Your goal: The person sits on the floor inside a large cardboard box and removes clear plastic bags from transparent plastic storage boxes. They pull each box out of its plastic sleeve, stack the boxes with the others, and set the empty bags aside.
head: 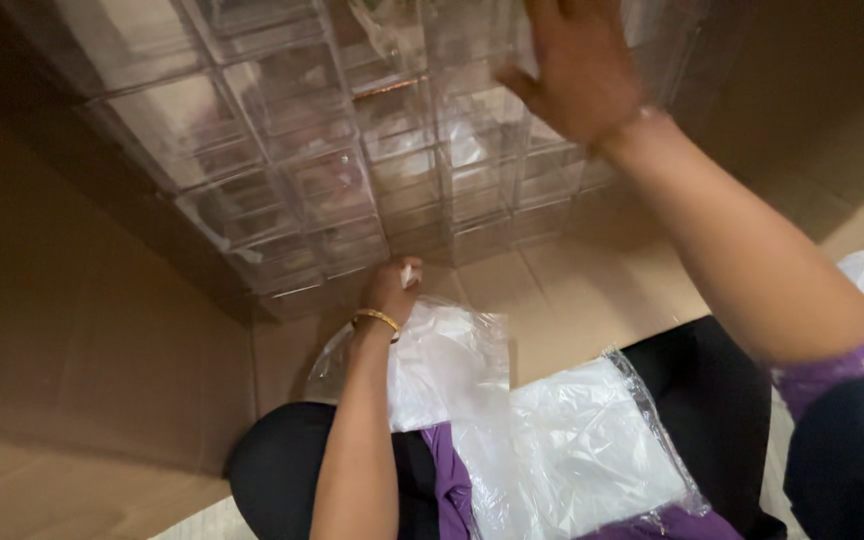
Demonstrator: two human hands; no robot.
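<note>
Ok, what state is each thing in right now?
Clear boxes: stacked in rows inside the carton, look empty.
Carton: open, lying on its side.
Plastic bags: flat on the lap, loosely piled.
Left hand: closed on something small and white, low by the stack.
Right hand: fingers spread, flat against the top boxes.
Bangle: on the left wrist.

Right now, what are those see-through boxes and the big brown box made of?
The see-through boxes look like clear hard plastic: shiny, with straight edges. The big brown box looks like matte cardboard, with folded flaps. The crinkly bags seem thin plastic film.
</note>
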